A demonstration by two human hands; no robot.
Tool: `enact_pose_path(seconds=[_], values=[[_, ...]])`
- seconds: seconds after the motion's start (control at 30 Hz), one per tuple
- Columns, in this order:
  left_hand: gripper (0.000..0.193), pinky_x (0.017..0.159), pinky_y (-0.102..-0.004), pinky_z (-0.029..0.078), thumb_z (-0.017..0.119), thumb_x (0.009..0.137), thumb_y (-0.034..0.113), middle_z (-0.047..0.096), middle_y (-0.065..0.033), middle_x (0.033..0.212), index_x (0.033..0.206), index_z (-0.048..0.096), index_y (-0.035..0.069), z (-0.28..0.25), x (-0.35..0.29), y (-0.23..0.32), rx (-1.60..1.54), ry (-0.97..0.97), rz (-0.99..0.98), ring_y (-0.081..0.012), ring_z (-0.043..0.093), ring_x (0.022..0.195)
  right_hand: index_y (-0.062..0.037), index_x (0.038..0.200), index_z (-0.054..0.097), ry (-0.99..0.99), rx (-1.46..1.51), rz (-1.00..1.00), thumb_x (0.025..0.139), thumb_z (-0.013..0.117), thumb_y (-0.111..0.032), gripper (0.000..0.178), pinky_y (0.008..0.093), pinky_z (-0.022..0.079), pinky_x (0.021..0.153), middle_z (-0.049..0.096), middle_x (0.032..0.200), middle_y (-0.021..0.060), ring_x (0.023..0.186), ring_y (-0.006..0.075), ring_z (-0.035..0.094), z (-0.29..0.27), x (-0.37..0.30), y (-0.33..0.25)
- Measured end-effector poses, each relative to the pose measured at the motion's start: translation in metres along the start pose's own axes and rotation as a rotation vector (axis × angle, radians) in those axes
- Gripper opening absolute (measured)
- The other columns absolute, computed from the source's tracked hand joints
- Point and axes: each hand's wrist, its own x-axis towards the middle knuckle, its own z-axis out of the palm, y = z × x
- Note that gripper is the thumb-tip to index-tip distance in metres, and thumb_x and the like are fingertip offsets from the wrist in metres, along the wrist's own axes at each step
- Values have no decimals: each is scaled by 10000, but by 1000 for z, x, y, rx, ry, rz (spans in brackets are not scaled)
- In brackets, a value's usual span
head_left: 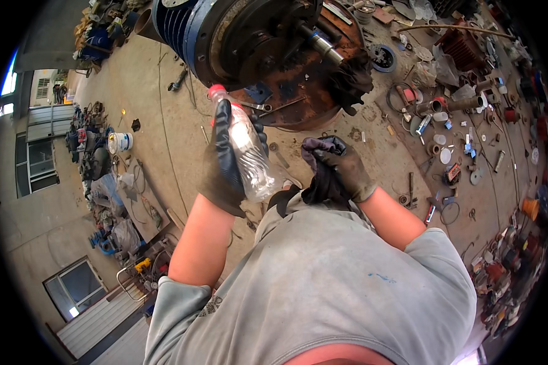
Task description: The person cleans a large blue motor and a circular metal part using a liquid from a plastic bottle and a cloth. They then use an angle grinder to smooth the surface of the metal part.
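Head view, seen from my distant seat: a person in a grey short-sleeved shirt (347, 274) looks down at two hands in dark work gloves. The left hand (225, 164) is closed around a clear plastic bottle with a red cap (249, 152), tilted with its cap pointing up and left, just below a large round blue metal machine (196, 38). Red shows near the bottle's neck; I cannot read any lettering there. The right hand (348, 169) grips a crumpled dark cloth (318, 179) in front of the shirt's hem, apart from the bottle. Well to the left stands a white bucket (120, 142) with coloured printing, too small for me to read. Dark printing marks the shirt's left sleeve, also unreadable from here.
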Motion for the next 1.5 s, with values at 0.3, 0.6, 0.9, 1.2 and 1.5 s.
enact_pose_path(seconds=[0.3,0.6,0.9,1.2,1.5], values=[[499,636,-331,585,771,972,562,687,-40,849,1071,676,82,7,-11,-3,2,25,-7,-175,685,711,46,1304,668,-11,-7,53,1058,637,-31,259,285,591,1005,752,1271,109,1140,181,732,-2,9,0],[395,601,-350,575,733,1025,489,672,-41,824,1105,667,107,-15,-4,-38,-56,47,-57,-191,673,679,44,1296,673,-43,-28,29,1045,646,-31,263,295,569,1055,754,1285,107,1182,175,713,-8,13,6],[547,595,-297,584,763,959,608,679,-2,812,1066,681,78,25,-15,11,58,71,96,-141,666,640,77,1286,661,-44,35,21,1036,632,-2,264,320,569,1075,745,1291,147,1194,208,709,-12,13,8],[459,637,-352,584,749,989,556,680,-17,840,1062,679,108,-29,15,-28,-32,-26,-16,-179,670,707,76,1295,658,-63,82,49,1054,626,-19,261,318,603,1005,742,1271,148,1116,193,737,-11,12,12],[456,587,-318,552,759,981,568,636,-5,766,988,652,125,-7,14,-36,58,92,-14,-168,634,636,81,1305,652,-47,39,66,1057,608,-17,270,299,599,1000,739,1275,162,1141,199,733,-16,11,6]])
